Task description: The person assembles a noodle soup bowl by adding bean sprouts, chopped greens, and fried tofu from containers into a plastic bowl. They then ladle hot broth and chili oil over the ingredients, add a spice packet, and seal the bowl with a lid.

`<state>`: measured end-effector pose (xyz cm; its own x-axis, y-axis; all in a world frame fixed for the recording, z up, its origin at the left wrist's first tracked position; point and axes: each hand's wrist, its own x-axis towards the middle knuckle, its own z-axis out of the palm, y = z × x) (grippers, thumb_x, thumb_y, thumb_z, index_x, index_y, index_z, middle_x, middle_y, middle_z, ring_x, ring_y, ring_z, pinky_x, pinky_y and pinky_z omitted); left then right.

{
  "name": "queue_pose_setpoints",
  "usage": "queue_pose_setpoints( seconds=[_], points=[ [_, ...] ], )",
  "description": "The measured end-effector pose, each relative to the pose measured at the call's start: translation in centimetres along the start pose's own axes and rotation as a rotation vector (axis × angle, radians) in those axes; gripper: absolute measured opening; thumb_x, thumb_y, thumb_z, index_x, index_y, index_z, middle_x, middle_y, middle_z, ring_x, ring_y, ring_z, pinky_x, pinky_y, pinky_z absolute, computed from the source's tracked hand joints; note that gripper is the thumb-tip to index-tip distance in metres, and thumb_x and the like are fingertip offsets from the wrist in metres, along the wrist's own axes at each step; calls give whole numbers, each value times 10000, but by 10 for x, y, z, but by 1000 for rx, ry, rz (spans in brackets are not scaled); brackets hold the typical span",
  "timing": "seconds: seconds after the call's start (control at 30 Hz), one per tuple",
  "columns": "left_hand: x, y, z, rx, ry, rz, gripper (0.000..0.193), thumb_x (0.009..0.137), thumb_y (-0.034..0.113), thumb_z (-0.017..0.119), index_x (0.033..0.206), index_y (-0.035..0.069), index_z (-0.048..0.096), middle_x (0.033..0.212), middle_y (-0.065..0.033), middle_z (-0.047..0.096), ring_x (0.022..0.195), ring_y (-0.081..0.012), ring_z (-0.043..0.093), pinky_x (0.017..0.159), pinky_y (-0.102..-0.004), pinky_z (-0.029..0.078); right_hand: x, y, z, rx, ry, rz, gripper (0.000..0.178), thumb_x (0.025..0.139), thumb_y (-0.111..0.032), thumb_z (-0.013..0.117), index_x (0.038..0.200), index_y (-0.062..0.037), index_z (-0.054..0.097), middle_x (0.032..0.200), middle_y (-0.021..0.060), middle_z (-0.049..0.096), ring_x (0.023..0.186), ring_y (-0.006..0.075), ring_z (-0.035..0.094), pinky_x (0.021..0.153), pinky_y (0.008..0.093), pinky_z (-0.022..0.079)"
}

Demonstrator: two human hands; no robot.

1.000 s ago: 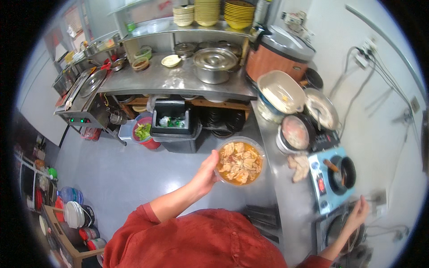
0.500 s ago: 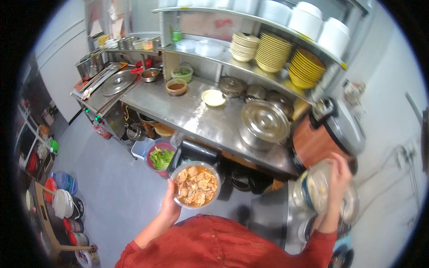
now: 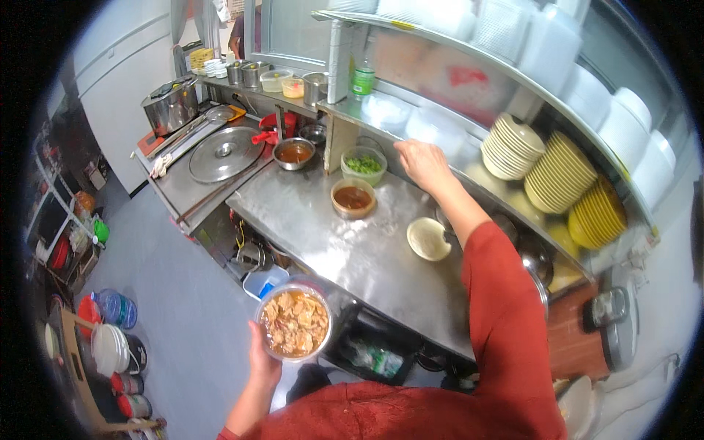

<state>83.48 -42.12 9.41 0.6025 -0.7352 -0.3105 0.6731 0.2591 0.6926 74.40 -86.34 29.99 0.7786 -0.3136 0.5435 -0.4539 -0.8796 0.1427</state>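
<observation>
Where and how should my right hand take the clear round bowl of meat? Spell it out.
Grip the clear round bowl probably best by its outer wall just under the rim, coming from the right: the left hand holds its lower left, leaving the right side free. It is open-topped, with meat pieces inside, so cup it level, fingers outside.

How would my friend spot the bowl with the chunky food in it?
Find the big steel counter. Just off its near edge, the person's left hand holds a round, clear bowl. Unlike the brown-liquid bowl and greens bowl on the counter, this one holds light brown chunks.
</observation>
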Motion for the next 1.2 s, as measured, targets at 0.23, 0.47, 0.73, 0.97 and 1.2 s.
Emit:
queue_pose_setpoints(
  seconds=[0.23, 0.47, 0.73, 0.97, 1.2],
  points=[
    [113, 69, -32, 52, 28, -93, 770, 998, 622, 346, 1473, 16, 347, 1477, -144, 439, 1353, -276, 433, 1136, -413, 333, 135, 38, 118, -369, -42, 120, 110, 810, -50, 583, 830, -43, 692, 859, 161, 686, 816, 328, 703, 703, 428, 573],
    [178, 100, -51, 67, -66, -12, 787, 999, 627, 326, 1487, 10, 320, 1495, -147, 415, 1361, -276, 425, 1136, -410, 336, 140, 53, 122, -485, -187, 21, 79, 775, -50, 616, 792, -34, 692, 873, 163, 682, 806, 303, 706, 684, 409, 577],
    [206, 116, -64, 30, -47, -47, 801, 986, 640, 364, 1475, 7, 336, 1484, -141, 423, 1362, -275, 421, 1131, -421, 340, 141, 48, 121, -485, -94, 28, 150, 801, -61, 586, 951, -48, 580, 933, 132, 620, 884, 314, 654, 741, 458, 526],
    [211, 116, -67, 74, 41, -56, 792, 981, 636, 393, 1466, 12, 355, 1485, -147, 421, 1364, -273, 418, 1132, -428, 339, 155, 70, 122, -695, 1, 106, 226, 818, -167, 635, 1037, -134, 593, 952, 84, 617, 879, 286, 636, 716, 437, 521],
    [199, 97, -72, 22, 137, -33, 680, 1011, 569, 406, 1399, 10, 424, 1388, -106, 498, 1291, -200, 464, 1104, -367, 352, 107, -78, 85, 97, 335, -151, 359, 761, -7, 664, 1074, -170, 728, 828, 78, 602, 715, 244, 599, 606, 361, 502]
  ],
)
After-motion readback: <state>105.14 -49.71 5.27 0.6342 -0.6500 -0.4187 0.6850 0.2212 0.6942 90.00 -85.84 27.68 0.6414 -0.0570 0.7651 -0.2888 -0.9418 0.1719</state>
